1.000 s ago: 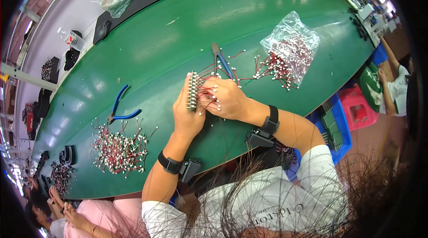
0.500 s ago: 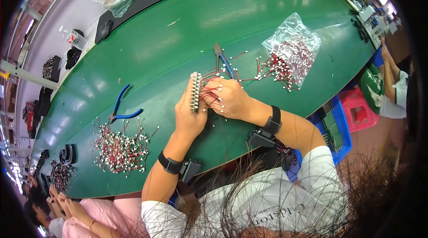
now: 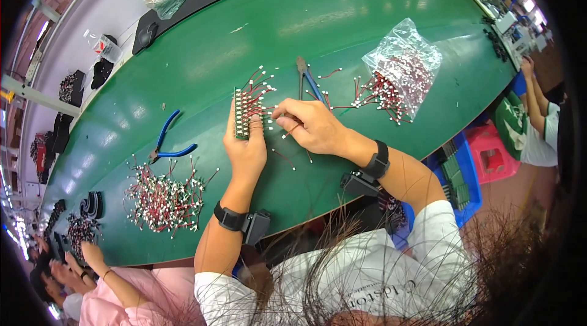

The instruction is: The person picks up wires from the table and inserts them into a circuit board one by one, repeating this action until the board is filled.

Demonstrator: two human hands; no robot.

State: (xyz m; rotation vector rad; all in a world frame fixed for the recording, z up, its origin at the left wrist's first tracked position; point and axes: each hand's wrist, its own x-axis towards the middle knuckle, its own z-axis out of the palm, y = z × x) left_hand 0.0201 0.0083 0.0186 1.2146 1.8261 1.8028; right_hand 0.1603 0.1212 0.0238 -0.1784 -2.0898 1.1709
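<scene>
My left hand (image 3: pixel 247 152) grips a green circuit board strip (image 3: pixel 238 113), its thumb lying along the near right side. Rows of white connectors line the board, and several red wires with white end plugs (image 3: pixel 259 89) stick out to its right. Beside those wires, my right hand (image 3: pixel 315 128) is closed in a pinch, fingertips close to the plugs. A short red cable (image 3: pixel 293 130) with a white plug pokes out from its fingers. One loose red cable (image 3: pixel 284 159) lies on the green table just below the hands.
Blue-handled pliers (image 3: pixel 312 84) lie beyond my right hand, blue-handled cutters (image 3: pixel 164 142) to the left. A cable pile (image 3: pixel 165 201) sits near left; a clear bag (image 3: pixel 403 69) of red cables, far right. A blue crate (image 3: pixel 468 194) holds green boards. A co-worker's hand (image 3: pixel 93 256) is at lower left.
My left hand has moved the board left and turned it, so its connector rows now show. My right hand has drawn apart from the board. A co-worker's hand has shifted at lower left.
</scene>
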